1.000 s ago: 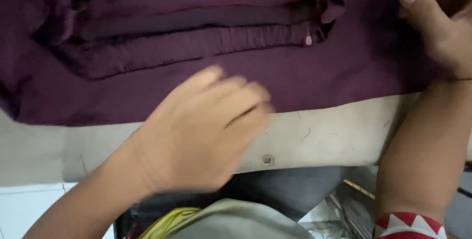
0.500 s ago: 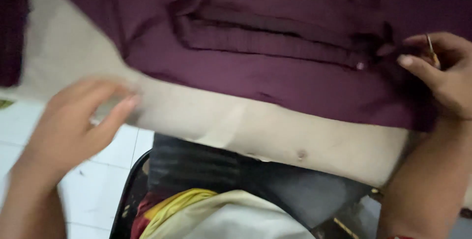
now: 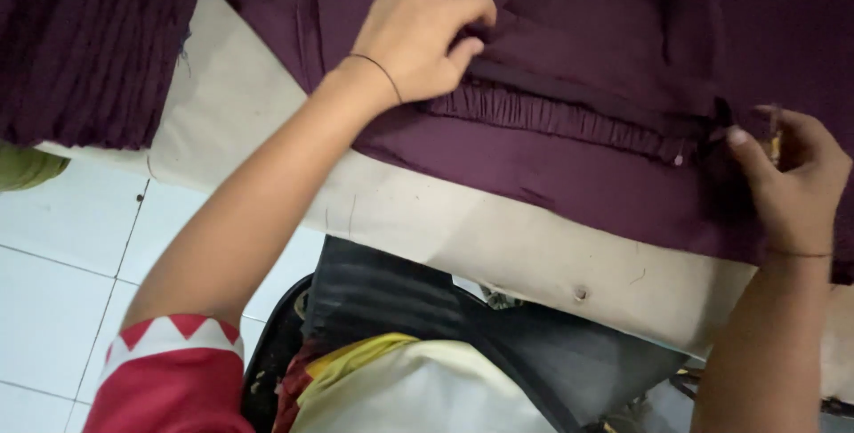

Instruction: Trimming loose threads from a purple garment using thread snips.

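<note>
- Left hand (image 3: 418, 28) reaches up across the tabletop (image 3: 445, 228); fingers curled, its grip pinching the dark purple garment (image 3: 569, 166) beside the gathered waistband (image 3: 560, 117).
- Right hand (image 3: 787, 179) sits at the right edge; thumb and fingers closed on the fabric, with a small yellowish object, too blurred to identify.
- The garment lies spread over the pale tabletop.
</note>
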